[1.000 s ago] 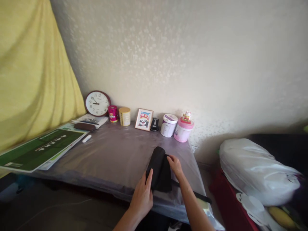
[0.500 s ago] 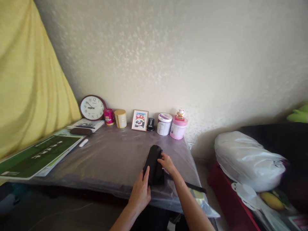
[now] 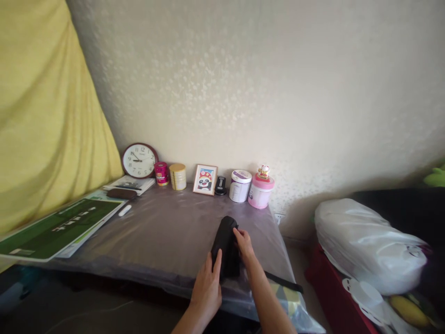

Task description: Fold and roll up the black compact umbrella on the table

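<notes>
A black rolled bundle, seemingly of fabric, [image 3: 225,243] lies near the front edge of the table; its exact kind is unclear. My left hand [image 3: 208,283] is closed around its near left side, with the fingers along it. On the other side, my right hand [image 3: 244,245] grips the bundle's upper right edge, thumb and fingers closed on the material. A black strap [image 3: 284,282] stretches out to the right beneath my right forearm, over the table's corner. Part of the bundle is hidden behind my hands.
Along the wall stand a clock [image 3: 139,160], a pink can [image 3: 161,173], a yellow-lidded can [image 3: 178,177], a panda picture frame [image 3: 205,179] and two tubs, one topped by a cat figurine [image 3: 263,172]. Green board [image 3: 66,227] lies left. White bag [image 3: 365,246] sits right, beyond the table.
The view has tilted slightly, so the scene sits lower and further right. My right hand has shifted along the bundle's right edge, and the bundle looks rounder and narrower at the top.
</notes>
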### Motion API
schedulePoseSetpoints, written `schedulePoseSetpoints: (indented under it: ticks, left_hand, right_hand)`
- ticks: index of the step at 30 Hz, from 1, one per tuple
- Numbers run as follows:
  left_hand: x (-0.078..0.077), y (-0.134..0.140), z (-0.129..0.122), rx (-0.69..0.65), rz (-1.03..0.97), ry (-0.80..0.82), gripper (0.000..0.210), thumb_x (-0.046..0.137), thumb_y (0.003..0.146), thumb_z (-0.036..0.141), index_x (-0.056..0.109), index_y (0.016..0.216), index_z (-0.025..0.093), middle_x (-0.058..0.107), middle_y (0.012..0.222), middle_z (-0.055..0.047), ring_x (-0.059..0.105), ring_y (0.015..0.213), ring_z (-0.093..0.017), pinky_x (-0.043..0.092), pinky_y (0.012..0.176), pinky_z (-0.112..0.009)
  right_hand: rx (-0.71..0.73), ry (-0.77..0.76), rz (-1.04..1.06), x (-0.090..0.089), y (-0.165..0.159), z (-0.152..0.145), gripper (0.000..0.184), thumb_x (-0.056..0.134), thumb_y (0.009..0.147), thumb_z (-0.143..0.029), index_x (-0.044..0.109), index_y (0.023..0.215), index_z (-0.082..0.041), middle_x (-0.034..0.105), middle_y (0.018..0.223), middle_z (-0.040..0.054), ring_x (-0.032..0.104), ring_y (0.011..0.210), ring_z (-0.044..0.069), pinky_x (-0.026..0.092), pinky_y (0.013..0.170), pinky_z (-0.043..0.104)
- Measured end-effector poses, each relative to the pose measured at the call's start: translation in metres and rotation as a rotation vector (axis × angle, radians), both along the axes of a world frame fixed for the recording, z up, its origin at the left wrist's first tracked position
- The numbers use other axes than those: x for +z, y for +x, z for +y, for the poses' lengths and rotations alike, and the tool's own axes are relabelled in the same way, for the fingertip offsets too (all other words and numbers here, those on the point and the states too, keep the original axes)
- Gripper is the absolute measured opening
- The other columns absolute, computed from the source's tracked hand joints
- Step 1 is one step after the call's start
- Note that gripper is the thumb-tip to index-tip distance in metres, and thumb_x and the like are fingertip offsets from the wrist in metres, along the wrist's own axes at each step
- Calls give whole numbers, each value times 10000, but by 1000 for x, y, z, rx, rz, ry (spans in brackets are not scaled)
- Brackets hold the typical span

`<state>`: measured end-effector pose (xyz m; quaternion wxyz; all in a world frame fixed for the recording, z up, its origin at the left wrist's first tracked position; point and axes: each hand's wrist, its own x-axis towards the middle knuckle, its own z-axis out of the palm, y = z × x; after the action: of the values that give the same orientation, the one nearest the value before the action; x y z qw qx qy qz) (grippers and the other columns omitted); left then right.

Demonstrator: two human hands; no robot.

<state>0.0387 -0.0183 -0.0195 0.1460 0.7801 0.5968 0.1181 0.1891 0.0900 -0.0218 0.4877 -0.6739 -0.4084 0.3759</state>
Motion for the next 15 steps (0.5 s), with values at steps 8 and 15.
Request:
schedulePoseSetpoints:
  ticks: [8,15]
  left_hand:
    - [-1,25,-2,54,113,98,776,386,689,-78,223,1394,204,287,1429,-199,397,1240,-333,360,1002,-447]
    - [-2,16,-2,-41,-74,-45,824,484,649,-4,219,1397,219,199,1472,-170,300,1297,-361,388,984,-449]
  right_hand:
    - [-112,46,-150,-9,-20,11,537,555,727,-480,550,1102,-96,665,1021,153,636,954,252,523,757,313]
    - [-78,142,-351,-26,-26,16,676,516,728,-477,439,1200,0,578,1130,285,546,1102,356,460,869,451]
